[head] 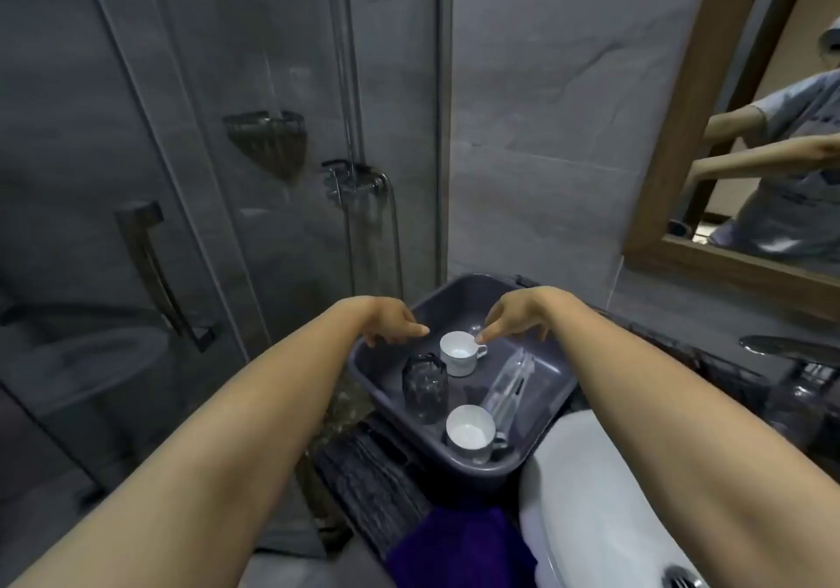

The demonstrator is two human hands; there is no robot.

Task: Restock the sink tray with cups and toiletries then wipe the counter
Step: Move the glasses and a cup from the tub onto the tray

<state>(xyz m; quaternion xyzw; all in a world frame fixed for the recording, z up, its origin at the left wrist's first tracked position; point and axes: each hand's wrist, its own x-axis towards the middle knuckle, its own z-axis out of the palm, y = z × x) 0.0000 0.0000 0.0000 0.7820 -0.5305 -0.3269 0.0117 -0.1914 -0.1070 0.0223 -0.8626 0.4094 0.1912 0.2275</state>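
Hovering open left hand (394,324), open right hand (509,320) touching white cup (459,353), grey tray (552,387)

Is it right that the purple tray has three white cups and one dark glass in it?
Not quite. The head view shows only two white cups in the purple tray: the far white cup near the right hand and the near white cup at the front. The one dark glass is right; it stands beside them, below the left hand.
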